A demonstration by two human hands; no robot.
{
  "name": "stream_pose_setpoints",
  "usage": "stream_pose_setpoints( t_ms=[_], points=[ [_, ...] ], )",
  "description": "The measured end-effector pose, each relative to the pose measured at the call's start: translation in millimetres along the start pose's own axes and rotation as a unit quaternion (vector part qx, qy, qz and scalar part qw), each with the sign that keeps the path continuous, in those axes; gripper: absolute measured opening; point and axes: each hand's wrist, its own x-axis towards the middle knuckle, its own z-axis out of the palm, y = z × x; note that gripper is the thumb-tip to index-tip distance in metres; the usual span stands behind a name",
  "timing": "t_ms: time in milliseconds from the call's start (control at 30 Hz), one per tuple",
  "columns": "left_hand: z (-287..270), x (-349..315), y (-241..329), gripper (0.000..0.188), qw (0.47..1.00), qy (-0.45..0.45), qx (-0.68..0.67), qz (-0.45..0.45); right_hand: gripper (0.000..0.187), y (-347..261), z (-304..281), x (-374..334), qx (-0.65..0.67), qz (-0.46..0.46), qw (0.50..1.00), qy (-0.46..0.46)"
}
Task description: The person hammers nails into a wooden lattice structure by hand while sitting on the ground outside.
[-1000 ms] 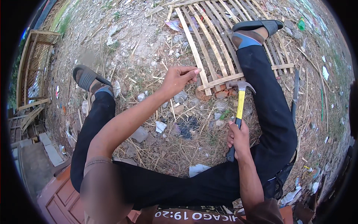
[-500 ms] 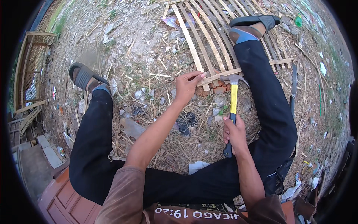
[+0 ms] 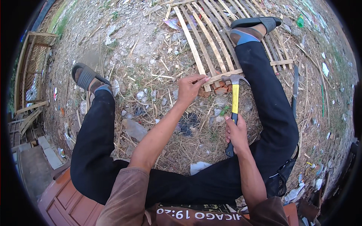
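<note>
My right hand is wrapped round the dark lower grip of a claw hammer with a yellow and black handle. The hammer's metal head lies over the near cross strip of a wooden slat frame, its claw toward my right leg. My left hand is closed in a pinch at the left end of that cross strip, where it meets the outermost slat. Whatever sits between the fingertips is too small to make out. Broken reddish brick shows under the strip.
My right foot rests on the slats; my left foot stands on littered ground. Right of my right leg lies a long flat blade-like tool. A woven-panel wooden frame stands far left. Beneath me is a reddish-brown panelled board.
The fingertips of my left hand have shifted slightly down at the strip's end. My right hand and the hammer have barely moved.
</note>
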Motion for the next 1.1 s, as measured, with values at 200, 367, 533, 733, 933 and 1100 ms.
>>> stream_pose_setpoints(
  t_ms=[200, 367, 533, 733, 933, 1100],
  points=[
    [-2, 1, -1, 0.013, 0.998, -0.008, 0.034, 0.048, 0.021, 23, -8, 14, -0.239, -0.181, 0.954, 0.025],
    [-5, 3, -3, 0.013, 0.997, -0.025, 0.041, 0.054, 0.024, 13, -2, 7, -0.309, -0.188, 0.932, 0.037],
    [-6, 5, -4, 0.014, 0.991, -0.026, 0.08, 0.108, 0.023, 2, 3, 7, -0.333, -0.194, 0.922, 0.034],
    [-1, 3, -9, 0.011, 0.986, -0.021, 0.059, 0.157, 0.021, -3, 8, 10, -0.379, -0.25, 0.89, 0.038],
    [4, -1, -17, 0.011, 0.988, 0.028, 0.021, 0.152, 0.018, -12, 17, 2, -0.413, -0.263, 0.871, 0.043],
    [0, -1, -19, 0.01, 0.973, 0.036, 0.11, 0.2, 0.017, -6, 18, 5, -0.5, -0.27, 0.82, 0.068]
  ],
)
